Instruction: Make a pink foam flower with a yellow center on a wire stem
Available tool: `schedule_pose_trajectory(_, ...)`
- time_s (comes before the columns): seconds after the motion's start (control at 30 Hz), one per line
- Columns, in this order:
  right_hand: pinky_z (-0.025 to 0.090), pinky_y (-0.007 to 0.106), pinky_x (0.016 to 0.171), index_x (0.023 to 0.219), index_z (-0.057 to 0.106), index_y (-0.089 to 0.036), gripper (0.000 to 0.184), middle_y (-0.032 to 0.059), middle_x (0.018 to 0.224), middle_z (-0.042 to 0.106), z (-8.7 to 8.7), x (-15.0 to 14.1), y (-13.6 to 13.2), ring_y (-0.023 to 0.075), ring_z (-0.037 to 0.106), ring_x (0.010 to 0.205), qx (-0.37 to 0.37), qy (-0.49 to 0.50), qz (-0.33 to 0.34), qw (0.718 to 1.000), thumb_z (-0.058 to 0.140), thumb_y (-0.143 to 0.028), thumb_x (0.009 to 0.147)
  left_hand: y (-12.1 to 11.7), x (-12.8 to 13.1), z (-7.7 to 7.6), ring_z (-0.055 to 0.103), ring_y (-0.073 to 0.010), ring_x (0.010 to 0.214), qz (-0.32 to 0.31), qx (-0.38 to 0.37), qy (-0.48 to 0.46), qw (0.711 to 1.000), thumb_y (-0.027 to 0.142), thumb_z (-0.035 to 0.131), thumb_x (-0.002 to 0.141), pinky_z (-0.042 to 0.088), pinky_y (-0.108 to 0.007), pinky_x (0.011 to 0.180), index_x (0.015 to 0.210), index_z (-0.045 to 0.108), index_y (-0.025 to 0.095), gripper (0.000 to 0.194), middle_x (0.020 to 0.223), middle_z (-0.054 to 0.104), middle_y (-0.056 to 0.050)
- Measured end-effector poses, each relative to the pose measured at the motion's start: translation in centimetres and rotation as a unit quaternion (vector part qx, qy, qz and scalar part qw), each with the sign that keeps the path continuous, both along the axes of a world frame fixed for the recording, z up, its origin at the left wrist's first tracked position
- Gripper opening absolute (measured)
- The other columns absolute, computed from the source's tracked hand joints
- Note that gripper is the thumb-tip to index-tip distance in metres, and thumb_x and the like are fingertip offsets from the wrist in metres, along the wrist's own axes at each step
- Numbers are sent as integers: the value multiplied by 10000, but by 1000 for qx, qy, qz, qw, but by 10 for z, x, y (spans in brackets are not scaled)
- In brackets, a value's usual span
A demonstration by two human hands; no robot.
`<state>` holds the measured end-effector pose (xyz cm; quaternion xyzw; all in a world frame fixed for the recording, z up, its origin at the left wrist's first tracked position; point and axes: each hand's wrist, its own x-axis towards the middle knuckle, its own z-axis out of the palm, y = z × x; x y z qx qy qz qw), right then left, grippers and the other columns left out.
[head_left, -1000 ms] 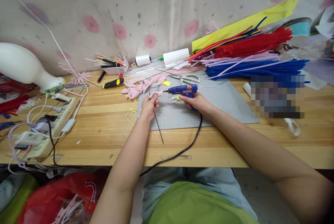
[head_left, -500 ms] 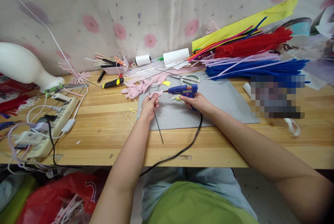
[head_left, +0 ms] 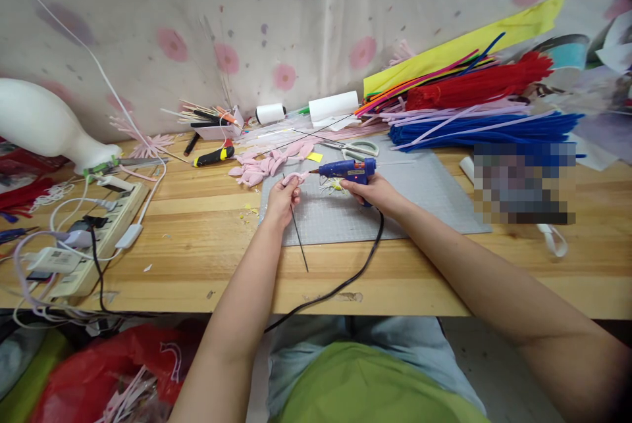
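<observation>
My left hand (head_left: 282, 202) is closed, pinching a small pink fuzzy petal (head_left: 298, 177) at its edge. A thin dark stem (head_left: 299, 239) runs down beneath that hand; whether the fingers grip it too is hard to see. Wrapped round the handle of a blue glue gun (head_left: 345, 171) is my right hand (head_left: 368, 189), its nozzle pointing left and at or very near the petal. The black cord (head_left: 363, 272) curves down over the table edge. Behind the left hand lie several pink fuzzy petals (head_left: 269, 163). A small yellow-and-white piece (head_left: 333, 185) rests under the gun.
Beneath both hands is a grey cutting mat (head_left: 419, 206), with scissors (head_left: 358, 149) at its back edge. Red pipe cleaners (head_left: 478, 84) and blue ones (head_left: 484, 130) are piled at back right. A utility knife (head_left: 214, 156) and a power strip (head_left: 106, 239) lie to the left.
Hardly anything differs. The glue gun has shifted very slightly to the right, and the lower end of the dark stem has moved a touch left.
</observation>
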<state>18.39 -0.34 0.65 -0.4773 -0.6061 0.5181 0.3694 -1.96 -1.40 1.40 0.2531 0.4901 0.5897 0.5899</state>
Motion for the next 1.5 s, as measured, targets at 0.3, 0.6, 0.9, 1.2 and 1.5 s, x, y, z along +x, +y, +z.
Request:
schedule_pose_trajectory(0.3, 259, 277, 438, 587, 485, -212, 426, -36, 437, 423, 0, -3, 0, 95, 365, 427, -8, -24, -5, 1000, 698, -576, 649, -1, 1, 0, 393, 10, 444, -3, 1, -3, 1000, 165, 743, 658, 267, -113, 359, 739, 558, 136, 204, 687, 565, 40)
schedule_pose_trajectory(0.6, 272, 278, 448, 561, 459, -207, 443, -33, 453, 428, 3, 6, 2, 92, 375, 436, -4, -26, -20, 999, 695, -570, 657, -2, 1, 3, 383, 14, 437, -9, -6, -19, 1000, 145, 717, 685, 254, -103, 350, 728, 545, 138, 178, 694, 577, 33)
schedule_pose_trajectory(0.9, 273, 266, 436, 526, 449, -208, 479, -30, 447, 421, 7, 4, -2, 89, 368, 449, 9, -47, 7, 999, 709, -596, 633, -1, 1, 1, 387, 14, 433, -15, -3, -28, 999, 116, 684, 707, 258, -102, 345, 737, 558, 130, 130, 694, 578, 29)
schedule_pose_trajectory(1.2, 295, 232, 416, 546, 468, -188, 465, -41, 443, 446, 9, 20, 7, 70, 390, 419, 6, -31, -45, 998, 712, -578, 620, -4, -1, 4, 353, 18, 416, -50, 9, -63, 997, 123, 714, 683, 188, -83, 317, 751, 512, 137, 214, 680, 565, 30)
schedule_pose_trajectory(1.5, 384, 273, 466, 724, 639, -150, 341, 6, 493, 530, -4, 76, 45, 142, 495, 462, 47, -139, -346, 927, 687, -483, 668, -2, -6, 0, 352, 16, 413, -77, 17, -83, 993, 117, 703, 670, 136, -86, 313, 818, 512, 141, 243, 693, 548, 32)
